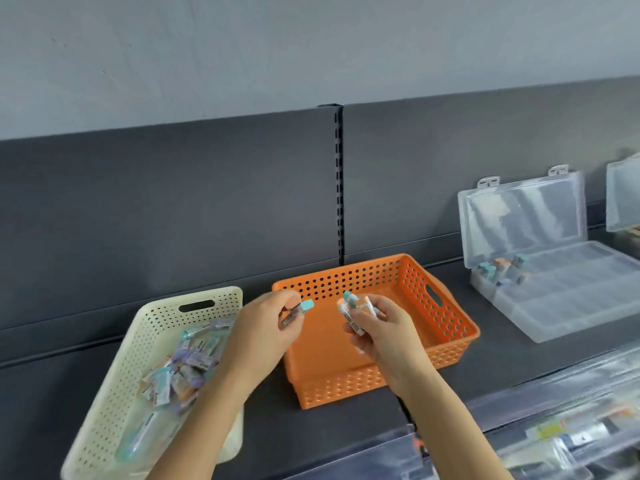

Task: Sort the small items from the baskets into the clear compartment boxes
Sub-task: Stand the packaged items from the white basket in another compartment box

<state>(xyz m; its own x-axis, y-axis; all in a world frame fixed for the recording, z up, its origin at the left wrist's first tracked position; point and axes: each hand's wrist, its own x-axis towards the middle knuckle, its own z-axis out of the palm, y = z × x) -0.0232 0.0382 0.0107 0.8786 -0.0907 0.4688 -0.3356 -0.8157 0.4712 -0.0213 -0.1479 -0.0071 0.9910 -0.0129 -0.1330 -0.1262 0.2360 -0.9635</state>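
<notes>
L hand [265, 327]: pinch on teal-capped tube [300, 308]; R hand [386, 336]: fistful of white labelled tubes [350, 315].

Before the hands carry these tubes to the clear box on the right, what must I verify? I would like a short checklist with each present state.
1. Left hand grips one teal-capped tube: ok.
2. Right hand holds its bundle of tubes securely: cannot tell.
3. Lid of the clear box is open: ok.
4. Box has room: ok; only its back-left compartment shows sorted tubes.
5. Orange basket is emptied: cannot tell; the hands hide part of its floor.
6. Cream basket is emptied: not ok; many items lie in it.
</notes>
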